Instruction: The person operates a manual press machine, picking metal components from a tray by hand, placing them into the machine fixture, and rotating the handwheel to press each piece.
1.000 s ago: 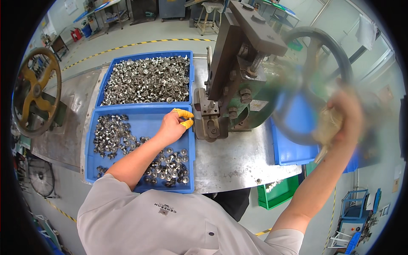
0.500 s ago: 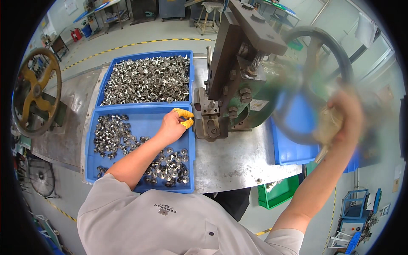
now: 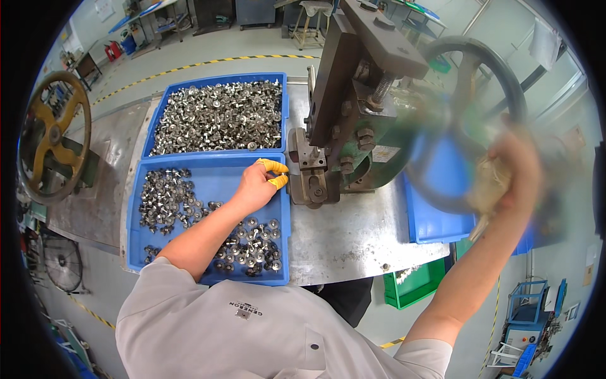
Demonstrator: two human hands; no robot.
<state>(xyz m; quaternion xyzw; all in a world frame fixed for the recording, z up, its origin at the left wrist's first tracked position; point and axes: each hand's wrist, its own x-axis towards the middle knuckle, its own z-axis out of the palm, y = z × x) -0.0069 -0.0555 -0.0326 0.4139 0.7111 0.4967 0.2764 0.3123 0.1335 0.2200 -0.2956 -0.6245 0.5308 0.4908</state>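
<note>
My left hand (image 3: 254,187) reaches over the near blue tray, with yellow finger covers (image 3: 273,167) on its thumb and finger. They pinch a small metal part (image 3: 285,175), mostly hidden, at the left side of the press's lower fixture (image 3: 313,188). Out to the right, my right hand (image 3: 514,158) is closed on the rim of the press's dark handwheel (image 3: 516,95). That area is blurred, and the fingers show only in part. A pale cloth-like wrap (image 3: 489,183) is by that hand. The screw press (image 3: 360,120) stands between both arms.
The far blue tray (image 3: 146,129) is heaped with small metal studded parts; the near blue tray (image 3: 214,165) holds looser groups of them. Right of the press sit a blue bin (image 3: 435,227) and, lower, a green bin (image 3: 413,292). Another handwheel (image 3: 55,132) stands far left.
</note>
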